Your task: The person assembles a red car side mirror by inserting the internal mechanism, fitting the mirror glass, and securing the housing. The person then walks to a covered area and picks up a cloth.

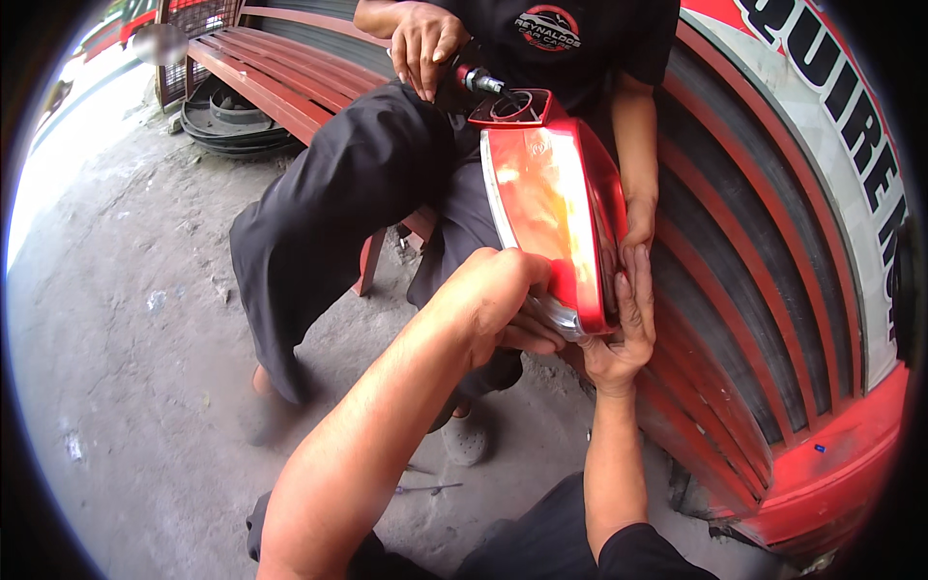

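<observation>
A red tail light (541,208) with a glossy lens and a pale rim stands tilted between me and the person opposite. My left hand (503,295) is closed on its near lower end, with some fingers tucked under and partly hidden. At the near right corner, my right hand (623,324) cups the light, its fingers lying up along the side. The other person's hand (638,222) touches the right side just above my fingertips. Their other hand (425,48) is beside a dark power tool (478,79), whose metal tip points at the far end of the light.
The person in dark clothes sits on a red slatted bench (280,72). Black round rims or covers (237,116) lie stacked below it. A red and black slatted panel (754,222) rises at the right, beside a white sign (855,126). Rough concrete (135,338) spreads out at the left.
</observation>
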The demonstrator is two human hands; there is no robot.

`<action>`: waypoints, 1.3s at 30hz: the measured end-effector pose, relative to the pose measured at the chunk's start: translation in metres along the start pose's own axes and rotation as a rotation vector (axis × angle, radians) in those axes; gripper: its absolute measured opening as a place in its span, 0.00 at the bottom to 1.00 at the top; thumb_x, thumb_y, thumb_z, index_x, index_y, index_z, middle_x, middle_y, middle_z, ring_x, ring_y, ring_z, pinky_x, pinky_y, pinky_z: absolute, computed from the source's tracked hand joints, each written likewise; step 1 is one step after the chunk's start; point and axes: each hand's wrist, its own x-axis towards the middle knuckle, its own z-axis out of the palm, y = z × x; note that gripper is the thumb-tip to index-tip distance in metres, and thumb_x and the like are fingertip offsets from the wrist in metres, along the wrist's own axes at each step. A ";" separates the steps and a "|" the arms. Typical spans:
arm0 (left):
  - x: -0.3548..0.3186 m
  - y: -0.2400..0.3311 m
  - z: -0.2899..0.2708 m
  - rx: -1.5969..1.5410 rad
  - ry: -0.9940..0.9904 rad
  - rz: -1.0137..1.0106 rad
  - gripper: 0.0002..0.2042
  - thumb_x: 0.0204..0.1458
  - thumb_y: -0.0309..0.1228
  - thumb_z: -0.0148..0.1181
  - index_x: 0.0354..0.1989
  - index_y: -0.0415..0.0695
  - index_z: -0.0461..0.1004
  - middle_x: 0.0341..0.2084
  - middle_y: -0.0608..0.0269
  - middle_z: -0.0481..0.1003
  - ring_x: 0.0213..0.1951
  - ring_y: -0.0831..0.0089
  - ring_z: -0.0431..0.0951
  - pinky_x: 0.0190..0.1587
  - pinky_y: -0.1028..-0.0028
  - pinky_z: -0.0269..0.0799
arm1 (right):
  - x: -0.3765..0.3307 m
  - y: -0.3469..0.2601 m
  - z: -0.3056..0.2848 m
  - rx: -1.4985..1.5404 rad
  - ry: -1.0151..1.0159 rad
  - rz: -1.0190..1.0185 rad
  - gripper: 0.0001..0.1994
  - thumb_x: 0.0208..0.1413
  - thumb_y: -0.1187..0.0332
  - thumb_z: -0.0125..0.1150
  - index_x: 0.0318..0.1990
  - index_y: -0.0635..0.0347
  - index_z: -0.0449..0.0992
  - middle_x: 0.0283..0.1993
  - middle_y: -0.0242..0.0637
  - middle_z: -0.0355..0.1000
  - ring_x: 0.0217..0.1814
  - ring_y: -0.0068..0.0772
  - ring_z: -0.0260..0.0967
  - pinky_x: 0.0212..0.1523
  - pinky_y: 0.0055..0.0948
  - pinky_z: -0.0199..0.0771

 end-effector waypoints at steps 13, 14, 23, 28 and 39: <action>0.002 -0.011 0.012 -0.010 0.106 0.065 0.21 0.61 0.34 0.55 0.50 0.23 0.74 0.35 0.39 0.82 0.30 0.56 0.86 0.33 0.64 0.86 | -0.002 0.009 -0.001 -0.005 0.059 0.062 0.40 0.53 0.51 0.78 0.71 0.57 0.71 0.77 0.59 0.59 0.78 0.62 0.60 0.72 0.52 0.67; -0.009 -0.016 0.016 -0.014 0.085 0.125 0.24 0.64 0.34 0.56 0.59 0.23 0.68 0.37 0.41 0.81 0.32 0.57 0.86 0.37 0.65 0.86 | -0.005 0.010 -0.003 -0.029 0.062 0.068 0.40 0.53 0.51 0.78 0.71 0.59 0.71 0.77 0.59 0.59 0.78 0.62 0.60 0.73 0.52 0.67; -0.029 -0.070 0.019 0.325 0.207 0.479 0.36 0.63 0.29 0.63 0.75 0.36 0.51 0.46 0.46 0.82 0.46 0.57 0.86 0.50 0.63 0.82 | -0.005 0.004 0.003 -0.058 0.144 0.117 0.33 0.69 0.46 0.58 0.69 0.67 0.71 0.75 0.58 0.63 0.77 0.60 0.62 0.76 0.52 0.60; -0.028 -0.084 0.015 0.673 0.228 0.691 0.47 0.60 0.29 0.63 0.79 0.33 0.34 0.39 0.48 0.84 0.44 0.51 0.86 0.52 0.62 0.80 | -0.011 0.005 0.005 -0.109 0.227 0.301 0.33 0.75 0.45 0.45 0.65 0.70 0.74 0.73 0.56 0.67 0.75 0.55 0.64 0.74 0.51 0.62; -0.030 -0.096 0.004 0.866 0.108 0.742 0.49 0.60 0.30 0.62 0.78 0.29 0.30 0.32 0.38 0.82 0.36 0.44 0.85 0.43 0.54 0.82 | -0.049 0.013 0.026 0.180 0.392 0.473 0.35 0.76 0.41 0.35 0.70 0.68 0.61 0.72 0.50 0.61 0.76 0.44 0.58 0.76 0.43 0.54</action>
